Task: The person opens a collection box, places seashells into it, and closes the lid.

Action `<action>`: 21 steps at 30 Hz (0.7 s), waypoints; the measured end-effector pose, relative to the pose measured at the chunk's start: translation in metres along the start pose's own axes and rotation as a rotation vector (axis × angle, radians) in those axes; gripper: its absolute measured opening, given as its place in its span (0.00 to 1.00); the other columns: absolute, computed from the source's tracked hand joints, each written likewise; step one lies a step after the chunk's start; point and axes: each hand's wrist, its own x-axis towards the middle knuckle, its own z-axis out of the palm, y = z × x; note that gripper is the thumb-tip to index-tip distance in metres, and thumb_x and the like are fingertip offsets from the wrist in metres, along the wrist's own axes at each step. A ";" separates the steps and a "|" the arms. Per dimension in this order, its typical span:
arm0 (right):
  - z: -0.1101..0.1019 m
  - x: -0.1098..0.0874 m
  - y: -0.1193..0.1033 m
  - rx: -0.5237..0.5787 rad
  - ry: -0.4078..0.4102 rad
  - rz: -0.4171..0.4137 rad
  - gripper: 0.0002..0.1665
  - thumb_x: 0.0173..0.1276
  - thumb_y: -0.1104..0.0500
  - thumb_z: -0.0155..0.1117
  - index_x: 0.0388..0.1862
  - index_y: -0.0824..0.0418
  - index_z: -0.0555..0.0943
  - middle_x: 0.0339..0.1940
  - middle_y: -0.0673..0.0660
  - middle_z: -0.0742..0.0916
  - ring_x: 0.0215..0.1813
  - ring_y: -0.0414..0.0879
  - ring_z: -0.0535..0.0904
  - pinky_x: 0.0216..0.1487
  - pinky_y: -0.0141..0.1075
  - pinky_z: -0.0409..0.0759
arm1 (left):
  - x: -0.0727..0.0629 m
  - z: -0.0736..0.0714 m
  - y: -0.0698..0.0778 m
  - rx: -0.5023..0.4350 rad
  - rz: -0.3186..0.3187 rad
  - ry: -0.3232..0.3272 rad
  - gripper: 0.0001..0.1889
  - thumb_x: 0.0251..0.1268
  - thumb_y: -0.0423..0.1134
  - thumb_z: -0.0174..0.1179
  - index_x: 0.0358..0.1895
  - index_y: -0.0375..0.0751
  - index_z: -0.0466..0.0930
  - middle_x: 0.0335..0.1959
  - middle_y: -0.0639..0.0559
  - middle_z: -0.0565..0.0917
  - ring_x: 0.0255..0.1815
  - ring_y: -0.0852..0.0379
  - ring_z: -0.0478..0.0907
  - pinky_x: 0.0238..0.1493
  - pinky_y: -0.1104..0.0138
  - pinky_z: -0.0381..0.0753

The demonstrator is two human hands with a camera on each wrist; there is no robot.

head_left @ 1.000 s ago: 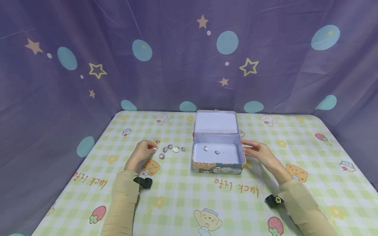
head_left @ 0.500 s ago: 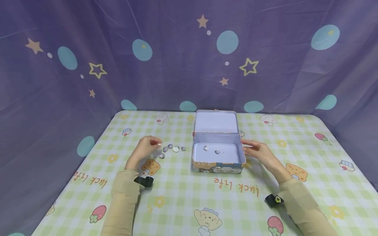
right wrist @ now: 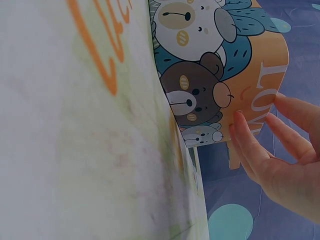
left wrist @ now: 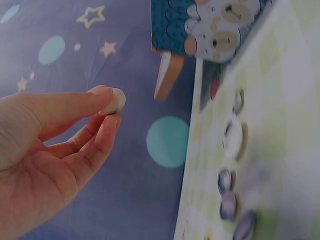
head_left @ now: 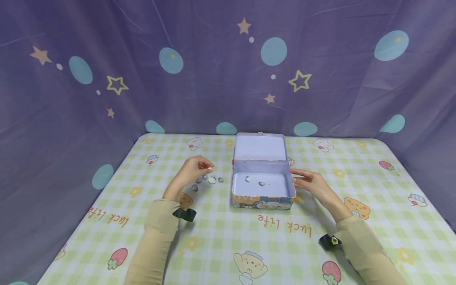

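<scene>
My left hand (head_left: 195, 171) is raised above the tablecloth, pinching a small whitish seashell (left wrist: 116, 101) between thumb and fingertips. Several purple-grey seashells lie below and beside it, among them a rounder white seashell (head_left: 211, 180). To their right stands a tin box (head_left: 263, 202) with its lid (head_left: 261, 147) tipped back; two seashells (head_left: 261, 183) rest on its floor. My right hand (head_left: 313, 185) touches the tin's right wall with extended fingers. In the right wrist view, its fingertips (right wrist: 239, 116) lie against the printed side.
A green-and-white checked cloth (head_left: 213, 245) with cartoon prints covers the table. Behind it hangs a purple curtain (head_left: 213, 91) with stars and blue ovals. Dark wrist cameras (head_left: 185, 214) sit on both sleeves.
My left hand has lifted and moved rightward past the loose seashells, carrying the whitish seashell toward the tin. My right hand has stayed at the tin's side.
</scene>
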 end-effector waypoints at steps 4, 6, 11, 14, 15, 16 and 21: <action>0.000 0.000 0.000 -0.001 0.001 -0.006 0.32 0.61 0.53 0.59 0.61 0.67 0.66 0.57 0.68 0.73 0.48 0.46 0.78 0.48 0.31 0.74 | 0.004 0.007 0.012 0.000 0.046 -0.010 0.07 0.54 0.31 0.60 0.37 0.33 0.81 0.32 0.45 0.79 0.33 0.53 0.76 0.37 0.65 0.76; 0.000 0.000 0.000 0.007 -0.001 -0.008 0.32 0.61 0.54 0.59 0.61 0.68 0.66 0.57 0.68 0.73 0.47 0.44 0.78 0.47 0.30 0.74 | 0.006 0.010 0.016 -0.012 0.061 -0.017 0.07 0.54 0.31 0.60 0.37 0.33 0.81 0.33 0.45 0.79 0.33 0.53 0.76 0.37 0.65 0.76; 0.001 0.000 0.000 0.028 -0.006 -0.011 0.32 0.61 0.55 0.59 0.61 0.69 0.65 0.58 0.69 0.72 0.46 0.40 0.78 0.47 0.30 0.75 | 0.011 0.019 0.023 -0.034 0.109 -0.038 0.08 0.53 0.30 0.60 0.37 0.32 0.81 0.32 0.46 0.79 0.34 0.53 0.76 0.38 0.66 0.76; 0.001 0.000 0.000 0.028 -0.005 -0.011 0.32 0.61 0.55 0.59 0.61 0.69 0.65 0.58 0.69 0.72 0.46 0.40 0.78 0.47 0.29 0.75 | 0.015 0.023 0.027 -0.038 0.142 -0.045 0.08 0.53 0.30 0.60 0.36 0.32 0.81 0.31 0.46 0.78 0.33 0.53 0.76 0.38 0.67 0.76; 0.001 0.000 0.000 0.028 -0.005 -0.009 0.32 0.61 0.55 0.59 0.61 0.69 0.65 0.58 0.69 0.72 0.46 0.40 0.78 0.47 0.29 0.75 | 0.015 0.025 0.028 -0.038 0.152 -0.047 0.08 0.52 0.30 0.61 0.36 0.32 0.81 0.31 0.46 0.78 0.33 0.53 0.76 0.38 0.67 0.76; 0.001 0.000 0.000 0.029 -0.005 -0.010 0.32 0.61 0.55 0.59 0.61 0.69 0.65 0.58 0.68 0.72 0.46 0.40 0.78 0.47 0.30 0.75 | 0.016 0.026 0.030 -0.038 0.163 -0.050 0.07 0.52 0.30 0.61 0.36 0.32 0.81 0.31 0.46 0.78 0.33 0.53 0.76 0.38 0.67 0.76; 0.001 0.000 0.000 0.025 -0.004 -0.004 0.32 0.61 0.55 0.59 0.61 0.69 0.65 0.58 0.68 0.72 0.47 0.41 0.78 0.47 0.30 0.75 | 0.019 0.030 0.036 -0.042 0.184 -0.072 0.07 0.52 0.29 0.60 0.35 0.31 0.81 0.31 0.45 0.79 0.33 0.53 0.76 0.38 0.68 0.76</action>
